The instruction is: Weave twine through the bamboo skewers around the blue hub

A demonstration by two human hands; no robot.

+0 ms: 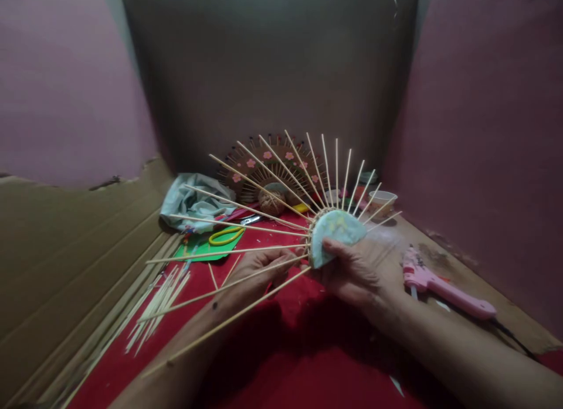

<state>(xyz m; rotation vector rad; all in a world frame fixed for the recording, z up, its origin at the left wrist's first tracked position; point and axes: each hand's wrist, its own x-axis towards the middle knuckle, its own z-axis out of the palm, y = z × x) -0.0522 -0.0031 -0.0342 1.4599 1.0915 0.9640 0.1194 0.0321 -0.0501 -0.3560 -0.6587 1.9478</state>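
A pale blue half-round base (pixel 336 230) with thin wooden sticks (pixel 259 226) spreading from it like a fan is held up over the red cloth. My right hand (pixel 352 271) grips this stick fan by its base, thumb on the front face. Around the curved edge, brown twine (pixel 310 236) is woven between the sticks. My left hand (pixel 264 267) is behind the lower sticks, its fingers closed close to the base's left edge; what they pinch is hidden. Farther back sits a ball of twine (pixel 271 203).
A finished-looking fan with pink flowers (pixel 250 163) leans at the back. Yellow-handled scissors (pixel 226 236) lie on a green sheet (pixel 211 254), near loose sticks (pixel 158 303) and a crumpled cloth (pixel 193 201). Right: a pink glue gun (pixel 448 289) and a plastic cup (pixel 382 204). Walls enclose both sides.
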